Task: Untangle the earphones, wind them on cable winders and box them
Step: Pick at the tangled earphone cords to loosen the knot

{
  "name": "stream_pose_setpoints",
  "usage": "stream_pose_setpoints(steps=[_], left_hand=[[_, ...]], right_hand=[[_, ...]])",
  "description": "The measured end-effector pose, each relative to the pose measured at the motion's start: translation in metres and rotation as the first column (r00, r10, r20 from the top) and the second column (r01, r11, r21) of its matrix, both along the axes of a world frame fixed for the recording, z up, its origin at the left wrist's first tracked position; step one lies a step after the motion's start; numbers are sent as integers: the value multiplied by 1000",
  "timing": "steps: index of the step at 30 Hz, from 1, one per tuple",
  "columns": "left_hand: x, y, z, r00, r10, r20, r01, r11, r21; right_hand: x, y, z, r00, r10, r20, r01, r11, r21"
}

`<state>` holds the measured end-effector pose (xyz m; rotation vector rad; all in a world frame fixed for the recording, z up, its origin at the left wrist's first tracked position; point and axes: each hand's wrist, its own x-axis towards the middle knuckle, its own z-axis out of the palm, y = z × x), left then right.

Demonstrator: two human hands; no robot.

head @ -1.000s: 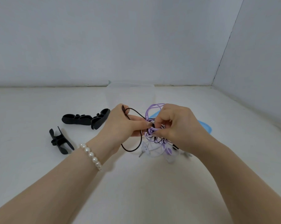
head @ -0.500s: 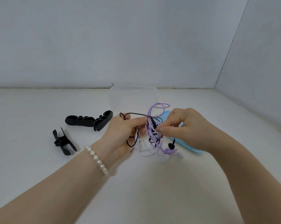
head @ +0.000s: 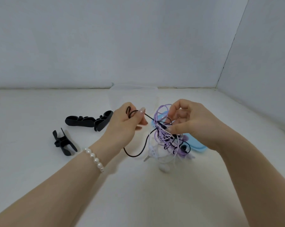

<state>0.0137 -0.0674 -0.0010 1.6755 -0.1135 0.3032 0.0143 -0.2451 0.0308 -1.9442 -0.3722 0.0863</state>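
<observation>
Pinching the black cable [head: 135,112], the left hand [head: 123,126] draws it from the limp, light tangle [head: 166,136] that the right hand [head: 192,122] grips above the bench [head: 40,169]; strands likely snag, so hold near knots.

black, purple, white earphone cables [head: 164,136], black winders [head: 89,122], blue lid [head: 199,145]

Both forearms reach in from the lower corners and meet over the desk [head: 40,169]. The left hand [head: 125,126], a pearl bracelet [head: 94,158] at its wrist, pinches a black cable [head: 139,151] between thumb and curled fingers. Right of it, the right hand [head: 195,123] is raised with fingers curled, pinching the tangled earphones [head: 165,136].
</observation>
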Motion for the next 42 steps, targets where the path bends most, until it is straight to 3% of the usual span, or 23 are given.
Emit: stream_pose_setpoints(steps=[2,6,13,18,21,24,28,30,37,40,42], left_hand=[[0,-2,-1,995,70,68,-67,997,-41],[0,-3,7,996,83,36,-64,929,-365],[3,4,4,976,218,27,-204,945,-256],[13,24,10,956,276,-102,-286,791,-540],[13,24,8,964,186,-192,-246,900,-361],[14,20,0,964,193,-183,-197,980,-4],[12,28,1,944,265,-196,-173,904,391],[10,28,2,933,293,-209,-160,858,489],[14,33,2,927,345,-143,-185,756,628],[9,28,3,942,299,154,-336,834,438],[-1,20,8,919,226,323,-312,918,246]], right_hand=[[-1,1,2,1000,27,-5,-27,999,32],[-1,2,0,999,43,-32,-43,999,0],[2,3,-2,1000,3,-23,-4,999,-45],[11,-4,-9,978,-196,77,201,978,-59],[14,-7,-12,986,-168,-18,169,983,71],[17,-6,-14,984,-177,-22,178,977,120],[20,-9,-15,976,-219,-7,215,949,231],[20,-10,-14,977,-213,-12,207,933,293],[21,-13,-8,989,-90,-118,143,799,584],[20,-15,-7,991,-39,-128,115,742,660],[19,-14,-8,994,-18,-112,89,731,677]])
